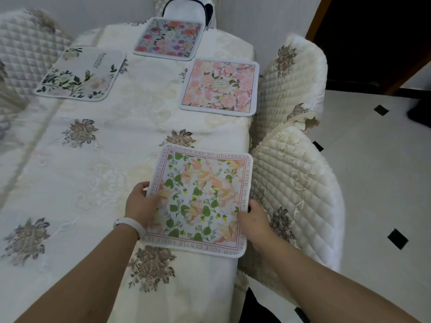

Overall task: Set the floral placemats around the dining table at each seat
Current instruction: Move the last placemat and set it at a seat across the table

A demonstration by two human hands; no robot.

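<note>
A square placemat with peach flowers, green leaves and a lettered border [200, 199] lies flat near the table's right edge. My left hand [141, 203] grips its left edge, thumb on top. My right hand [254, 220] holds its right edge. Three other floral placemats lie farther up the table: a pink rose one [220, 87] on the right, a blue-grey one with red flowers [169, 38] at the far end, and a white one with green leaves and the word Beautiful [80, 74] on the left. The cream embroidered tablecloth [93, 164] covers the table.
Quilted cream chair covers stand close along the right side, one near [296, 190] and one farther [291, 78]. Another quilted chair back [25, 47] is at the left. A white chair [186, 8] sits at the far end. White tiled floor [373, 171] lies to the right.
</note>
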